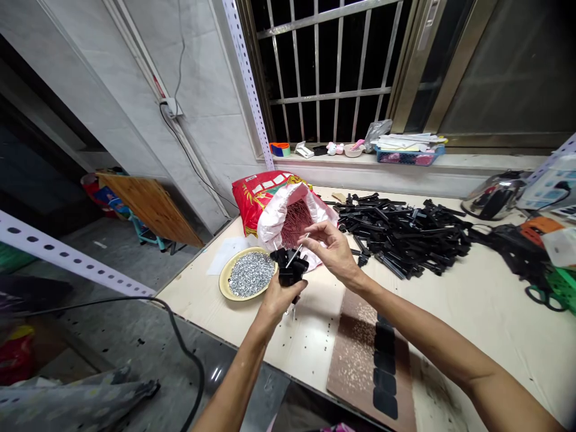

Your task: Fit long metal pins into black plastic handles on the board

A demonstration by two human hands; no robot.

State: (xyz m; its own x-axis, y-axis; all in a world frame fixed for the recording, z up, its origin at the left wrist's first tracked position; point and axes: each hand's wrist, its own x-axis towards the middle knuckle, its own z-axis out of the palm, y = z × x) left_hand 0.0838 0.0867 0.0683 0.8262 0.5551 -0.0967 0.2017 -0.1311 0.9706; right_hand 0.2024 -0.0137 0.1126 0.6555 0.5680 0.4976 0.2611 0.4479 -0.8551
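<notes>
Near the middle of the frame, the left hand is closed around a black part, so this grip is full; the part stands above the thumb, and a piece of it also shows below the hand. The right hand is to the upper right of it, and its grip is narrow: the thumb and a finger seem to pinch the upper end of a thin, pale rod. The important relation is the direction of this rod. From the right fingertips it goes down and to the left, so its long axis is slanted in the frame, and its lower end is at the top of the black part. Whether this end is inside the part or only in front of it, I cannot tell. The right hand is nearer to the rod's upper end, the left hand to its lower end. Just to the left of the black part there is a yellow bowl with small shiny pieces; behind the hands, an open red sack stands on the worktop, and to the right lies a pile of black pieces.
</notes>
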